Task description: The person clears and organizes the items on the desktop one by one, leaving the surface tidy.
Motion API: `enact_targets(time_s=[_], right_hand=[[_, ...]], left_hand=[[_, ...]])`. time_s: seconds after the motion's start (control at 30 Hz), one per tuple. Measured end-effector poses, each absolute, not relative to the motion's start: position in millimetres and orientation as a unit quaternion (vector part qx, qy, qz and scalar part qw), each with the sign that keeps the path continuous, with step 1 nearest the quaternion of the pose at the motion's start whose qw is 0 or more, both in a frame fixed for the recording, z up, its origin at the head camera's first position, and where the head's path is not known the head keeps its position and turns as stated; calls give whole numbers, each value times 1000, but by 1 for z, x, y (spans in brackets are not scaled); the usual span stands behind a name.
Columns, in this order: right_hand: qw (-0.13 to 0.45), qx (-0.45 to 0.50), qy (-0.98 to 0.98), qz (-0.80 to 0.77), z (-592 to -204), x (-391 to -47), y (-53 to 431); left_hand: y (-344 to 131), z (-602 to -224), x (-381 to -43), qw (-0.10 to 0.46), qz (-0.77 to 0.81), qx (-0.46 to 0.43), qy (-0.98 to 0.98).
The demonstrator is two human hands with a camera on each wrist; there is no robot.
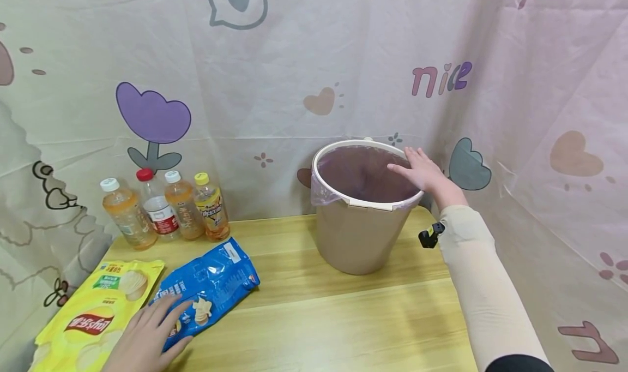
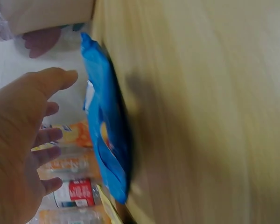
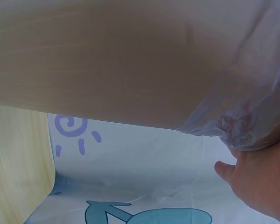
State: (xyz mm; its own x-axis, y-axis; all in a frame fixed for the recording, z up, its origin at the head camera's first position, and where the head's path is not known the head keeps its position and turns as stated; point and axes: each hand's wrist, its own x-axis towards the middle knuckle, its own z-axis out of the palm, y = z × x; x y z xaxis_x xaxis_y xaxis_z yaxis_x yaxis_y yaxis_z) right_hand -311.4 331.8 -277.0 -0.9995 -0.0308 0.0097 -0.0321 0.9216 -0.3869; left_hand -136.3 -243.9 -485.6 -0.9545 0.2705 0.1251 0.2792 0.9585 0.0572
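My left hand (image 1: 152,331) hovers over the lower end of a blue snack bag (image 1: 216,279), fingers spread and slightly bent. In the left wrist view a gap shows between this hand (image 2: 23,126) and the blue bag (image 2: 105,116), which lies on the table. My right hand (image 1: 424,173) is at the right side of a beige trash bin (image 1: 360,238), fingers stretched out over its rim. A thin purplish liner (image 1: 324,192) is folded over the rim. The right wrist view shows the right hand (image 3: 261,182) right against the liner (image 3: 247,121).
A yellow Lay's chip bag (image 1: 100,312) lies left of the blue bag. Behind stand several bottles, among them a red-capped one (image 1: 159,211) and a yellow-capped one (image 1: 212,211). A printed cloth (image 1: 275,61) hangs behind the wooden table (image 1: 314,328).
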Motion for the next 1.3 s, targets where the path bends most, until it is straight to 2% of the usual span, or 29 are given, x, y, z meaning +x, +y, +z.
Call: enact_targets(time_s=[0.3,0.57,1.07,1.3], right_hand=[[3,14,-976,219,-279,-311,334],[6,23,-974,224,-282,-313,334],[9,21,-975,222,-281,-314,335],[12,21,-973,229,-281,-315,335]], left_hand=[[-272,-494,-144,-79,-27,-127,-988],[-289,-503,-146,-123,-17,-156,-980],[-287,-505,-150,-46,15,-175,-983],[-274,-504,-150,16,12,-187,-982]])
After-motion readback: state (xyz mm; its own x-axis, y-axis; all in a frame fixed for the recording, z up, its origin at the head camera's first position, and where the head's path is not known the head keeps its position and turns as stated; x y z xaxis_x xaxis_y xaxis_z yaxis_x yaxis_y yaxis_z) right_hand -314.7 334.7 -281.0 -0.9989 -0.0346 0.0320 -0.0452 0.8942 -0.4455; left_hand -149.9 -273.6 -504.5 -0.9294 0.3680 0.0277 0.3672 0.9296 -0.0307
